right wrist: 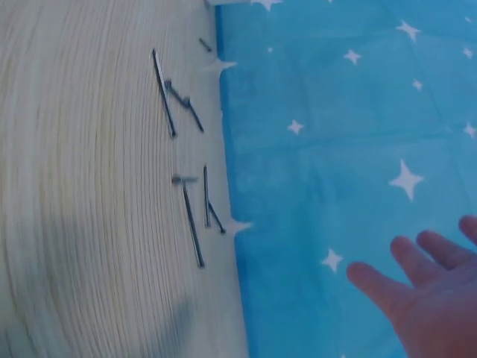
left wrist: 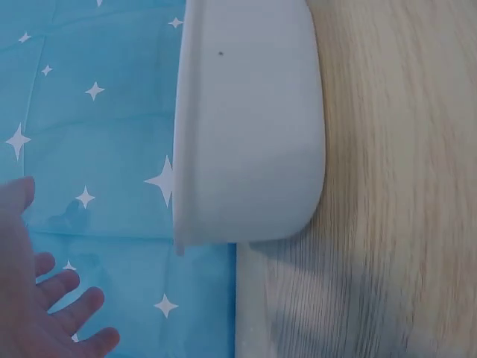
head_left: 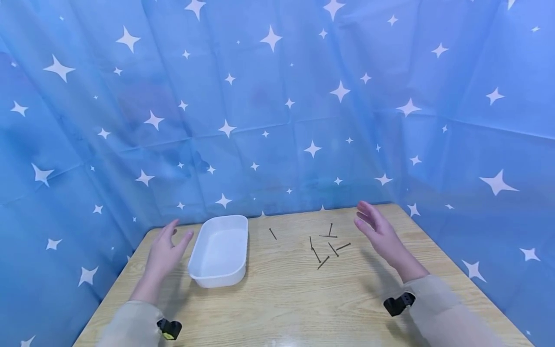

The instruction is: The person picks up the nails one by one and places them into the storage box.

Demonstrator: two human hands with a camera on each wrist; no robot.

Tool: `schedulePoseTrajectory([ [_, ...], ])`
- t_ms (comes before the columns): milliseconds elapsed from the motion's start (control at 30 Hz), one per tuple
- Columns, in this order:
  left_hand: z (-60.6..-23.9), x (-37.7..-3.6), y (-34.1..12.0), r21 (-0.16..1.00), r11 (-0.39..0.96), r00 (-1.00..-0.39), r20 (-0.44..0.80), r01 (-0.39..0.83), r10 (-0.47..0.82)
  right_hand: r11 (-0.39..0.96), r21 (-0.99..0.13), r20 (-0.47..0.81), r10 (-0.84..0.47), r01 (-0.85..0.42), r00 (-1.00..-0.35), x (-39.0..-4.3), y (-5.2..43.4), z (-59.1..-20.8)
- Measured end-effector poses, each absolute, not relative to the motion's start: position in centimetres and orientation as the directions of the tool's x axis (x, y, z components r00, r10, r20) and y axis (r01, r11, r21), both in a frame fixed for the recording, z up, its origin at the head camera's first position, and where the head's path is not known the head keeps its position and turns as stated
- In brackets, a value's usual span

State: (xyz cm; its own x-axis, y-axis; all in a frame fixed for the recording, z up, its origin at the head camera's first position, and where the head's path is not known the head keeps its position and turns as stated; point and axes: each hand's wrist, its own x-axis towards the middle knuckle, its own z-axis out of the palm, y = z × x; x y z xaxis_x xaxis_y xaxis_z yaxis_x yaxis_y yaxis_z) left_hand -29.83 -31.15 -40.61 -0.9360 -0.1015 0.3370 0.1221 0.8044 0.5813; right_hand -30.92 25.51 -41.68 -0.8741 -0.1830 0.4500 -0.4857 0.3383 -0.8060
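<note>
A white plastic tub (head_left: 220, 250) stands empty on the wooden table (head_left: 286, 299), left of centre. My left hand (head_left: 166, 248) hovers just left of it with fingers spread, holding nothing; the left wrist view shows the tub's side (left wrist: 250, 127) and my open fingers (left wrist: 63, 298). Several dark nails (head_left: 326, 246) lie scattered on the table right of centre, with one nail (head_left: 272, 233) apart nearer the tub. My right hand (head_left: 375, 229) is raised to the right of the nails, palm open, empty. In the right wrist view the nails (right wrist: 186, 179) lie near the table's far edge.
A blue curtain with white stars (head_left: 277, 106) hangs close behind and on both sides of the table. The curtain meets the table's far edge right behind the tub and nails.
</note>
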Motion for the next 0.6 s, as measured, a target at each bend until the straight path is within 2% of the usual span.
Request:
schedulePoseTrajectory([
  [267,-40.8,-30.4,-30.5,0.695,0.712,-0.948,0.283,0.101,-0.143,0.138,-0.917,0.349,-0.170,-0.373,-0.921,-31.3,23.9,-41.9],
  [600,-41.3,-31.4,-30.2,0.770,0.638,-0.964,0.176,0.009,-0.199,-0.052,-0.971,0.241,-0.191,-0.235,-0.952,-31.7,21.7,-42.0],
])
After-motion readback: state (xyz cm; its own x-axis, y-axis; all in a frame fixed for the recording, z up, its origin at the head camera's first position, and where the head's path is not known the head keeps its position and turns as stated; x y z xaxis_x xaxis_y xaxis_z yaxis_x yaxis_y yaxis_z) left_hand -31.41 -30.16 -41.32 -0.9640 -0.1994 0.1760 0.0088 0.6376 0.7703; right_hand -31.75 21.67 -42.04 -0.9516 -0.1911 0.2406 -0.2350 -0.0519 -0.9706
